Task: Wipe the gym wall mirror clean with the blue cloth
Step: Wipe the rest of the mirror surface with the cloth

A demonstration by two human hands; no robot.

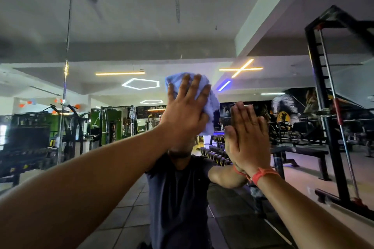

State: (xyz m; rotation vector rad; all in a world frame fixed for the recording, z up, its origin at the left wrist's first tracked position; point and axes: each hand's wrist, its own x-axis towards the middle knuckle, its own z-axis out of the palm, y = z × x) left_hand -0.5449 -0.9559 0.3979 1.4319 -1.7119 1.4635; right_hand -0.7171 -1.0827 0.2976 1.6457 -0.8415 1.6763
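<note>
Two bare forearms reach toward the mirror (121, 26). Left hand (185, 115) presses the blue cloth (210, 103) flat against the glass, fingers straight and spread. Just beside it, the right hand (248, 137) lies open-palmed on the glass, an orange wristband (263, 175) at its wrist.

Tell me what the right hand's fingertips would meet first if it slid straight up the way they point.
Only bare mirror, apparently: the right hand lies flat on the glass, and nothing real shows above its fingertips.

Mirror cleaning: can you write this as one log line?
step: wiping | left hand: presses cloth on mirror | right hand: flat on mirror
</note>
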